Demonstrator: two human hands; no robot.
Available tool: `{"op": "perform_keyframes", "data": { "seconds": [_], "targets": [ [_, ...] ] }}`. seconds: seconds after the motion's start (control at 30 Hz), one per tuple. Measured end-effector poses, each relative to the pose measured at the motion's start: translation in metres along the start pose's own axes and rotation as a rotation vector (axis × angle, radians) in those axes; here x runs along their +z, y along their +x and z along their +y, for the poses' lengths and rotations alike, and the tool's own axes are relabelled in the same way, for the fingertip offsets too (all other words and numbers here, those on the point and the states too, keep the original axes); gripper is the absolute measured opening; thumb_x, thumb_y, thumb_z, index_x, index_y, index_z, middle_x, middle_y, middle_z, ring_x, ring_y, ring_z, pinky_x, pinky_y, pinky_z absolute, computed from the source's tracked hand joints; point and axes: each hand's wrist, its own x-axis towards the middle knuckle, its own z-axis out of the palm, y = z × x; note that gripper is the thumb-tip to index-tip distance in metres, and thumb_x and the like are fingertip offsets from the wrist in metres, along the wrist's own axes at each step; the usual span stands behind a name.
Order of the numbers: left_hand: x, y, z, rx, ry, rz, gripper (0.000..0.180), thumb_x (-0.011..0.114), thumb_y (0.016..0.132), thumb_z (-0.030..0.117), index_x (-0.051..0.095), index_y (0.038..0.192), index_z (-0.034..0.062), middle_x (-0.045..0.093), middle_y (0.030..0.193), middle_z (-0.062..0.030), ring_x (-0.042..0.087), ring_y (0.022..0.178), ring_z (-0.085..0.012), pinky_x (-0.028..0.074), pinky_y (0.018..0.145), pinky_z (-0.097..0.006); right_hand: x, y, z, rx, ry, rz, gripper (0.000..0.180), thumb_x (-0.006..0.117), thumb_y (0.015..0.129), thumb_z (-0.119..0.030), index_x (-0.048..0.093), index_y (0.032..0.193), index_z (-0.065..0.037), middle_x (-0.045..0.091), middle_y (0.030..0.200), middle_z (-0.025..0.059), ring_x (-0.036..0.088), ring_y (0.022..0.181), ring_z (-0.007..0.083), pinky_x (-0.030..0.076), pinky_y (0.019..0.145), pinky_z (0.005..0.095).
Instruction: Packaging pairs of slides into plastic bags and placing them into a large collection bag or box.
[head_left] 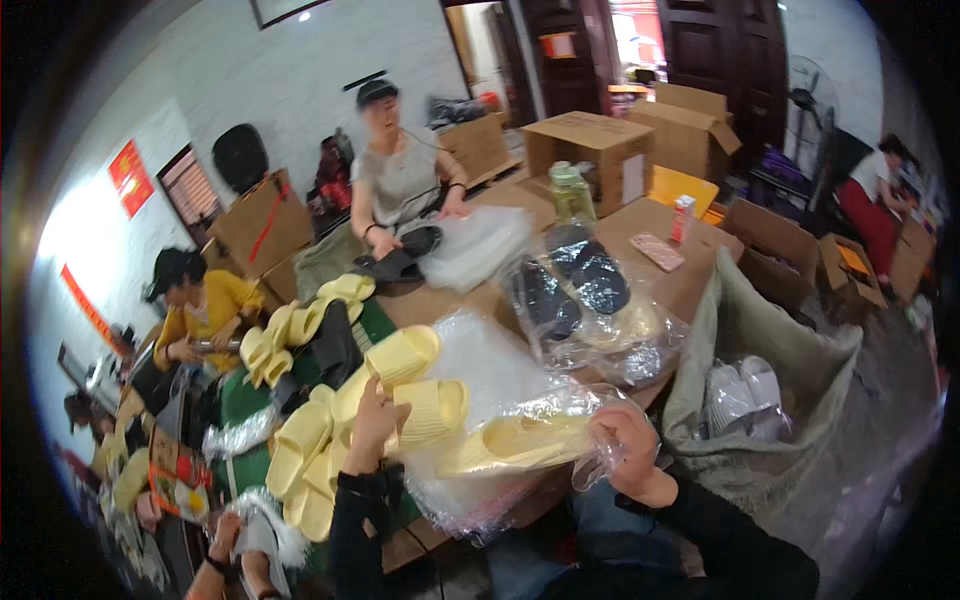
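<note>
My left hand [374, 424] is at a pair of pale yellow slide slippers, its thumb and forefinger around their near edges; the upper slipper [404, 352] and the lower slipper [436, 408] lie side by side. My right hand [626, 446] is closed on the gathered end of a clear plastic bag [560, 402]. Inside that bag is a yellow slipper [515, 442], stretched out leftward beneath the loose pair. Under both spreads a stack of flat clear bags [468, 345]. More yellow slippers [305, 430] are heaped left of my left hand.
Bagged black slippers [590, 275] lie ahead, with a phone [657, 252] and a green bottle [572, 190] beyond. A woven sack [720, 455] holding packed slippers stands right. Across the table a person [400, 180] handles black slippers; another in yellow [200, 310] works at left. Cardboard boxes [585, 150] stand behind.
</note>
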Motion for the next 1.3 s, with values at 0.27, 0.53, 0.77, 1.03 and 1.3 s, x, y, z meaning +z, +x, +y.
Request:
{"op": "perform_keyframes", "data": {
  "seconds": [0.27,0.53,0.77,1.03,1.3],
  "targets": [
    [0.076,-0.047,-0.021,0.590,0.570,0.089,0.053,0.067,0.080,0.012,0.048,0.127,-0.0025,0.053,0.119,-0.0245,0.048,0.112,-0.0401,0.037,0.098,-0.045,-0.074,0.031,0.005,0.327,0.183,0.041,0.009,0.057,0.088,-0.009,0.062,0.088,-0.002,0.061,0.079,0.0071,0.058,0.072,0.0159,0.046,0.067,0.0278],
    [0.173,-0.149,0.005,0.524,0.178,-0.451,0.036,0.063,0.082,0.005,0.057,0.117,0.0017,0.059,0.117,-0.0163,0.053,0.111,-0.0321,0.042,0.095,-0.038,-0.172,0.048,0.026,0.472,0.574,0.821,0.019,0.050,0.099,-0.022,0.059,0.093,-0.006,0.059,0.074,-0.0024,0.052,0.059,0.0040,0.042,0.051,0.0206],
    [0.316,-0.151,0.020,0.972,0.265,-0.863,0.060,0.069,0.083,0.019,0.043,0.134,0.0007,0.040,0.138,-0.0259,0.041,0.125,-0.0429,0.036,0.103,-0.044,-0.252,0.012,0.052,0.151,0.151,0.948,0.015,0.048,0.097,-0.016,0.058,0.098,-0.004,0.056,0.079,-0.0017,0.047,0.062,0.0037,0.040,0.050,0.0212],
    [0.431,-0.142,-0.027,1.153,0.664,-0.897,0.072,0.071,0.077,0.028,0.038,0.135,0.0004,0.056,0.113,-0.0259,0.052,0.107,-0.0429,0.042,0.091,-0.047,-0.266,-0.023,0.051,0.333,0.255,1.130,0.023,0.050,0.097,-0.016,0.051,0.114,-0.002,0.058,0.095,0.0029,0.055,0.078,0.0087,0.047,0.060,0.0228],
    [0.404,-0.177,0.001,1.424,0.587,-1.086,0.027,0.057,0.074,0.006,0.061,0.101,0.0079,0.057,0.074,-0.0109,0.059,0.072,-0.0315,0.045,0.067,-0.042,-0.232,-0.056,0.090,0.557,-0.473,0.638,0.020,0.051,0.087,-0.008,0.047,0.105,-0.001,0.057,0.092,0.0147,0.058,0.089,0.0296,0.046,0.078,0.0416]
  ]
}}
